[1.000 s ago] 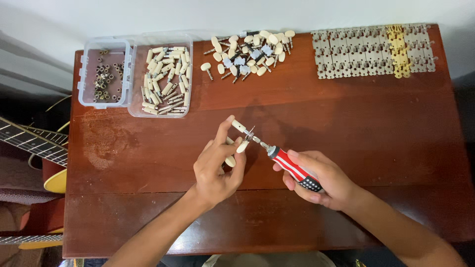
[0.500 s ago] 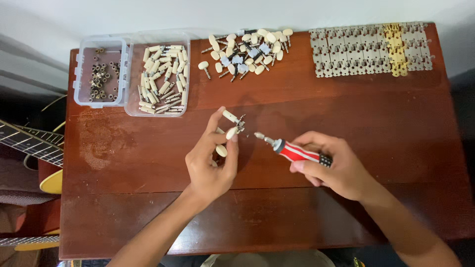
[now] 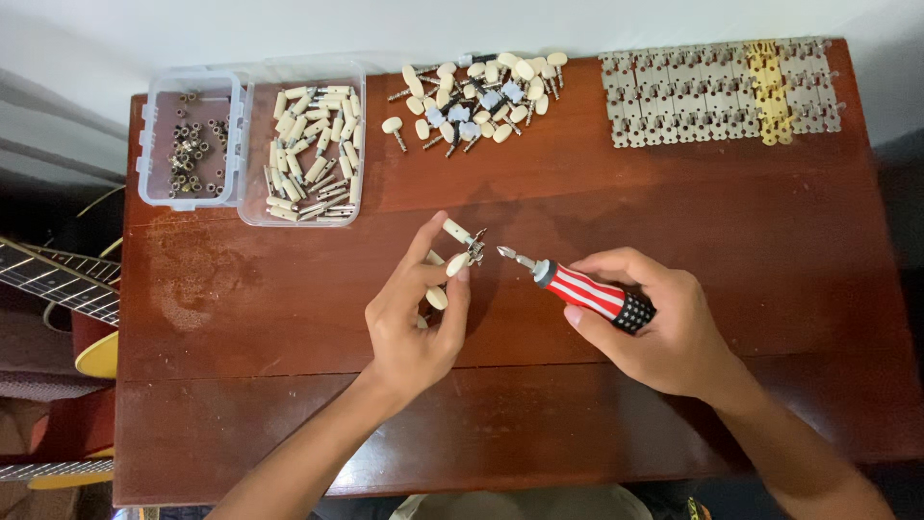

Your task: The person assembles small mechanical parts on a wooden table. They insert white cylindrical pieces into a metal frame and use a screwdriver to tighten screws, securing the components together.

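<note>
left hand fingers pinched on a small tuning-peg assembly: cream knob and shaft, metal gear end pointing right. another cream knob or two sit tucked lower in the same grip; cannot tell how many. the piece is held up off the worktop, over its middle.

right hand fingers wrapped tight round a screwdriver with a red-and-white striped handle and dark butt. shaft points left and slightly up; tip just beside the gear end, a small gap showing, not touching.

doing it well, by my reading: keep the peg pinched close to the metal end so it cannot twist; line the shaft up straight with the screw before contact; seat the tip fully, then turn with light pressure. resting a wrist on the wood would steady things. a skewed tip looks likely to slip off so small a screw.

outward, along the far edge: clear tray of small dark metal bushings at left; next to it, touching, a clear tray full of cream pegs; a loose heap of cream-knobbed pegs in the middle; rows of silver metal plates at right, one gold strip lying across them. guitar neck and body edge off the left side, below the worktop.
</note>
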